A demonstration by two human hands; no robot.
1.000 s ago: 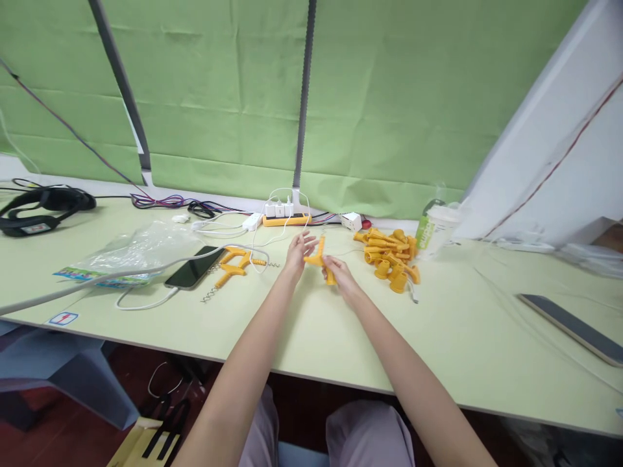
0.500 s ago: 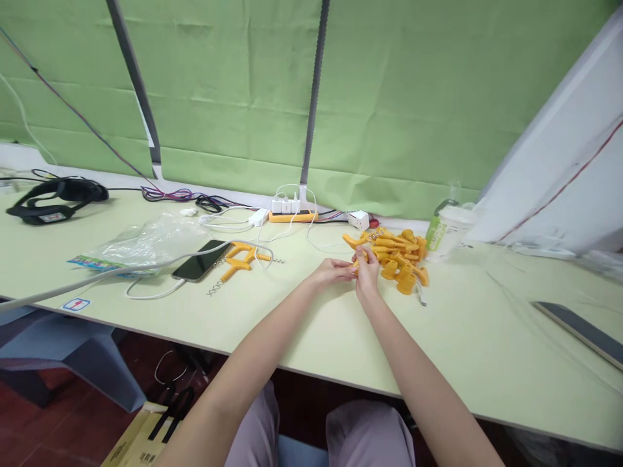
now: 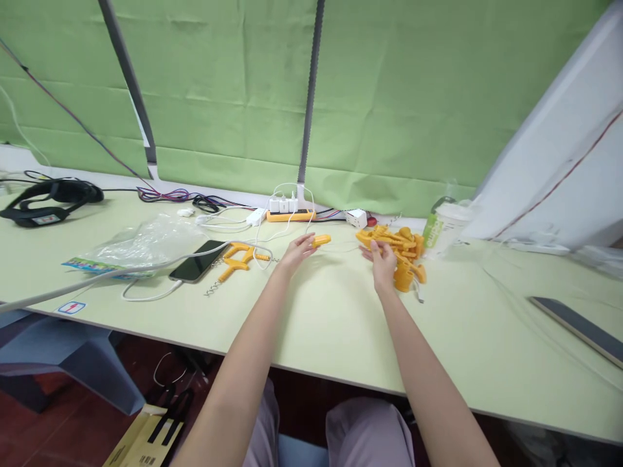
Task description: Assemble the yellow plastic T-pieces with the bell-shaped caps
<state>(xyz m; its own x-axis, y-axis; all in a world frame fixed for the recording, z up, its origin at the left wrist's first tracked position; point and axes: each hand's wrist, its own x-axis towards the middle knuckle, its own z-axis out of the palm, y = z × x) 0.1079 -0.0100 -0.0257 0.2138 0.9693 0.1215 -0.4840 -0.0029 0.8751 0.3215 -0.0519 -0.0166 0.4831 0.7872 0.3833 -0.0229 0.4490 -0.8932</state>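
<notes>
A small, elongated yellow plastic piece (image 3: 321,240) is pinched in the fingertips of my left hand (image 3: 296,254), raised over the middle of the table. My right hand (image 3: 382,263) is at the left edge of a heap of yellow corkscrew parts (image 3: 402,241), thumb and fingers apart, near a yellow handle (image 3: 366,237). Whether the fingers touch that handle is hard to see. Left of my left hand lie yellow corkscrews (image 3: 235,261) with metal spirals, beside a black phone (image 3: 198,261).
A paper cup (image 3: 450,227) stands behind the heap. A power strip (image 3: 291,215) with white plugs sits at the back. Leftward are a clear plastic bag (image 3: 141,243), a grey cable (image 3: 146,266) and a black headset (image 3: 51,202). A dark flat device (image 3: 577,327) lies far right.
My hands were together around a yellow piece and are now apart. The left has moved left with a yellow piece; the right has moved right to the heap.
</notes>
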